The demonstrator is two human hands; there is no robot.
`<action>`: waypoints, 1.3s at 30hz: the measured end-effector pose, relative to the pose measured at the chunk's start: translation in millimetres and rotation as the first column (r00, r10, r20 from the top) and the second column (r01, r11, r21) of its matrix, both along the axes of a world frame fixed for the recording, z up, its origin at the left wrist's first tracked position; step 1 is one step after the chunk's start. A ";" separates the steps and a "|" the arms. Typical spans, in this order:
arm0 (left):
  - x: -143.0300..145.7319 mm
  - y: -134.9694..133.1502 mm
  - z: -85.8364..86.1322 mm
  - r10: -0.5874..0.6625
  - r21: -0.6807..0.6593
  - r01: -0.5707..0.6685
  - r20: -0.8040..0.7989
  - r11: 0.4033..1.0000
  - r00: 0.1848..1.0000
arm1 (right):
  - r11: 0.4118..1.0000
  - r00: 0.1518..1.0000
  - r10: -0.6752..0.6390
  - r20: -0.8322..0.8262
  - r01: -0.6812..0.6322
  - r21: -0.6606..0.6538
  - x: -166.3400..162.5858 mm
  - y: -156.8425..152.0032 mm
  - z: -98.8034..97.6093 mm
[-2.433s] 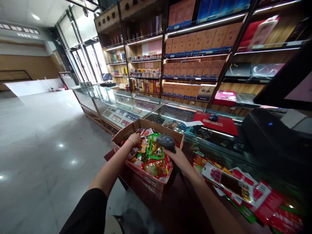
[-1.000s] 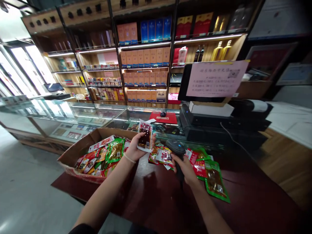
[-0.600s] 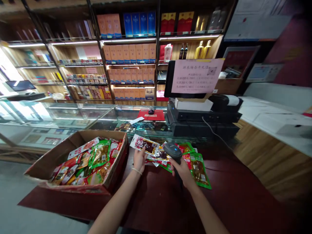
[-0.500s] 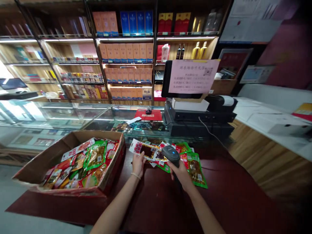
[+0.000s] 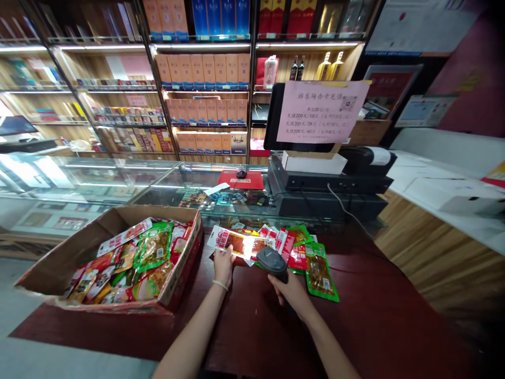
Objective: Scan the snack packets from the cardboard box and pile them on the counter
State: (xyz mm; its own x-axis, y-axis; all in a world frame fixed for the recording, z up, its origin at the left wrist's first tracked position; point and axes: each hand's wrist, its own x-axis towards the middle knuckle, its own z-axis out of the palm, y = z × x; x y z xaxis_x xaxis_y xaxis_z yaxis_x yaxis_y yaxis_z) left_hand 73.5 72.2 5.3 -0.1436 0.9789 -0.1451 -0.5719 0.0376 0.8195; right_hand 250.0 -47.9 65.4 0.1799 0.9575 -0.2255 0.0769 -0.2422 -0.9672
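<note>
My left hand (image 5: 223, 263) holds a red and white snack packet (image 5: 231, 241) by its near edge, just above the dark red counter (image 5: 374, 326). My right hand (image 5: 291, 292) grips a black barcode scanner (image 5: 271, 261), its head pointing at that packet from the right. Behind the scanner lies a pile of red and green snack packets (image 5: 303, 252). To the left stands an open cardboard box (image 5: 59, 263) filled with several more packets (image 5: 145, 252).
A cash register with a monitor and pink notice (image 5: 321, 111) stands on the glass display counter (image 5: 165, 179) behind the pile, with a cable running down. A mouse on a red pad (image 5: 242, 178) lies on the glass. Shelves of boxed goods (image 5: 205, 73) fill the back wall.
My left hand took a packet out of the box and carried it right to the counter. My right hand pulled the scanner back toward me, aimed at the packet. My view swung right.
</note>
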 end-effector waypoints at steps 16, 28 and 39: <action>31.8 -1.5 36.3 -0.427 -0.002 0.428 -0.049 0.904 0.903 | 0.971 0.967 -0.211 -0.141 0.223 0.080 12.1 2.9 9.8; -26.9 -22.0 102.4 -0.425 0.059 0.519 -0.500 0.853 0.754 | 0.992 0.997 -0.043 -0.066 0.050 0.115 -7.2 21.7 36.4; -190.0 -35.2 171.9 0.320 0.347 0.205 -0.935 0.915 0.152 | 0.927 0.949 0.313 -0.043 -0.295 0.233 -121.3 81.3 79.5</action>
